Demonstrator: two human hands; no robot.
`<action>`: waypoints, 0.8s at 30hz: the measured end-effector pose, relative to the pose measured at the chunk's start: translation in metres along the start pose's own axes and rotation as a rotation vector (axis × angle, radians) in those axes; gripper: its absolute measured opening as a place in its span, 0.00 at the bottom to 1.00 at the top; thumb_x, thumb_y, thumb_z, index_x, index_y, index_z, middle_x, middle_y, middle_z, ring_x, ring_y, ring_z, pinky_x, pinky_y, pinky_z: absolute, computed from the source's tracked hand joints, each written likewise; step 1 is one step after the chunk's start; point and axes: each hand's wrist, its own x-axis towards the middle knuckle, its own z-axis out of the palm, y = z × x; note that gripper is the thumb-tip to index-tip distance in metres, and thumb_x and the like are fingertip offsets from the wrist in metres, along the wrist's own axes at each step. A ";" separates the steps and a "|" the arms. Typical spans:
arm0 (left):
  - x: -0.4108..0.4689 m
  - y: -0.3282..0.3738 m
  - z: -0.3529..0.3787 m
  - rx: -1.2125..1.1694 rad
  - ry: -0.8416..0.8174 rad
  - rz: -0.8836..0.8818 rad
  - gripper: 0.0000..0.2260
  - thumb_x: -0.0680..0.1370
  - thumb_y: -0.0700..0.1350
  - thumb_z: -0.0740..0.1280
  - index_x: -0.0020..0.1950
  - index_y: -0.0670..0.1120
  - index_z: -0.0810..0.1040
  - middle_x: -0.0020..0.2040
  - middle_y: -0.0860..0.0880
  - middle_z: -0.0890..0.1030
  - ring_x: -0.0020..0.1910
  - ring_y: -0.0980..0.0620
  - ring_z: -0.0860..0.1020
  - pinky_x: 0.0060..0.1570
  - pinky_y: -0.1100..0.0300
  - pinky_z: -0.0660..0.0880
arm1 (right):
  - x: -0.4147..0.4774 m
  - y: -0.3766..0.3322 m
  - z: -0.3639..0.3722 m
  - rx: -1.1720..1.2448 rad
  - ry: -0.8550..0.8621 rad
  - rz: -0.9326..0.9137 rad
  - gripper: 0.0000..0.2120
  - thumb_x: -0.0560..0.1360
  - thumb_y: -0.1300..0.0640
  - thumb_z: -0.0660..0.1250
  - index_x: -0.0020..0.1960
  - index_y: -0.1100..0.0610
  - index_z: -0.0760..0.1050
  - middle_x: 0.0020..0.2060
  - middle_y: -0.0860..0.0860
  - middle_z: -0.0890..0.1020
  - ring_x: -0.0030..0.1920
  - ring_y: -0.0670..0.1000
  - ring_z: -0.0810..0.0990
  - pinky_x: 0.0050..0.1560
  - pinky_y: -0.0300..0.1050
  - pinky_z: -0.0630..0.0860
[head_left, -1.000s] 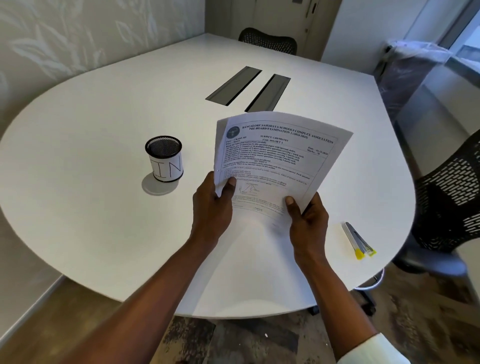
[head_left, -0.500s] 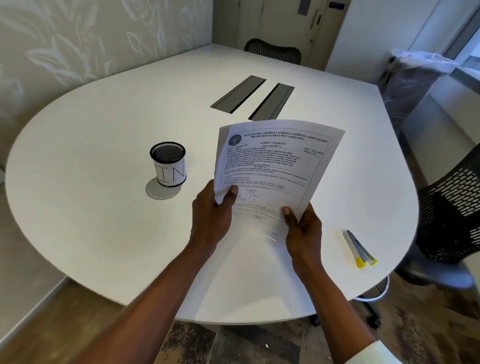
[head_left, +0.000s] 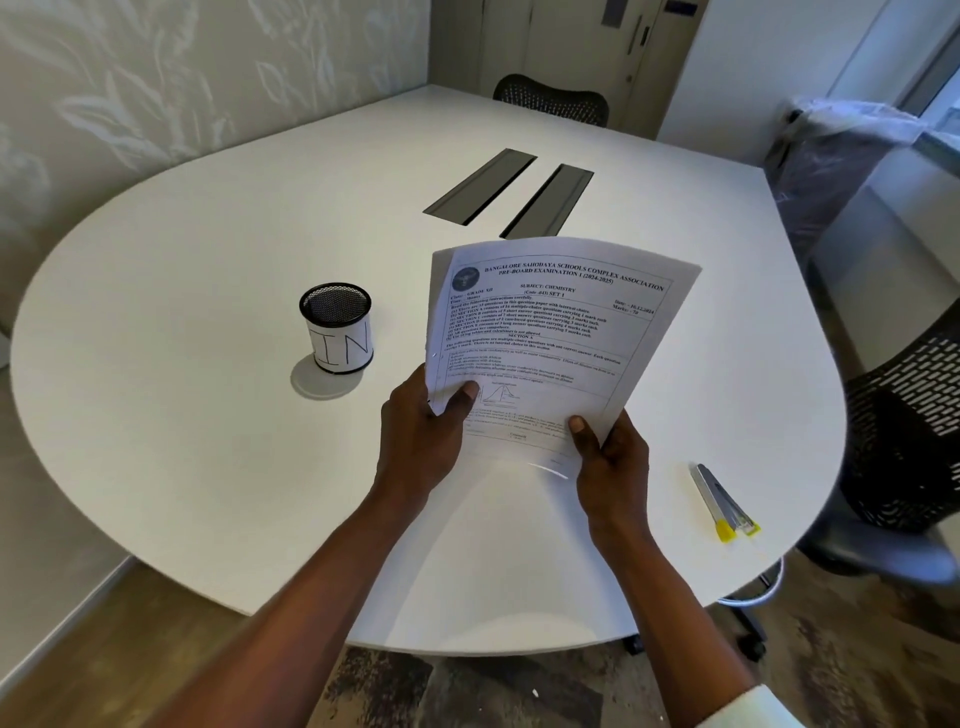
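A stack of printed exam papers is held up, tilted, above the white table. My left hand grips the stack's lower left corner, thumb on the front sheet. At the lower right edge my right hand pinches the papers, its thumb on top as well. A black mesh pen cup with a white label reading "IN" stands on the table to the left of the papers. It looks empty from here.
Two markers with yellow caps lie near the table's right edge. Two dark cable slots sit in the table's middle. A mesh office chair stands at the right, another chair at the far side.
The papers and both hands have stayed almost in place; the stack has tipped slightly more upright and the view has shifted a little.
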 end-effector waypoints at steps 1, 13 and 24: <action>0.000 -0.001 0.001 -0.006 0.000 0.004 0.14 0.84 0.45 0.72 0.69 0.57 0.79 0.56 0.67 0.82 0.49 0.72 0.83 0.42 0.73 0.80 | 0.001 0.000 -0.002 0.001 0.000 -0.006 0.18 0.84 0.66 0.67 0.60 0.42 0.79 0.53 0.31 0.87 0.55 0.35 0.85 0.54 0.30 0.80; -0.001 0.001 0.006 0.016 0.027 0.010 0.16 0.84 0.44 0.73 0.71 0.53 0.81 0.54 0.68 0.82 0.49 0.68 0.83 0.42 0.72 0.81 | 0.009 0.003 -0.008 0.001 -0.040 0.016 0.17 0.85 0.65 0.67 0.61 0.42 0.79 0.55 0.31 0.87 0.55 0.36 0.85 0.53 0.31 0.81; -0.005 -0.002 0.008 0.020 0.036 -0.006 0.16 0.83 0.43 0.73 0.72 0.49 0.82 0.56 0.62 0.85 0.56 0.62 0.84 0.46 0.72 0.80 | 0.008 0.004 -0.007 0.010 -0.072 0.025 0.18 0.85 0.66 0.66 0.62 0.43 0.79 0.55 0.30 0.87 0.57 0.35 0.85 0.55 0.29 0.80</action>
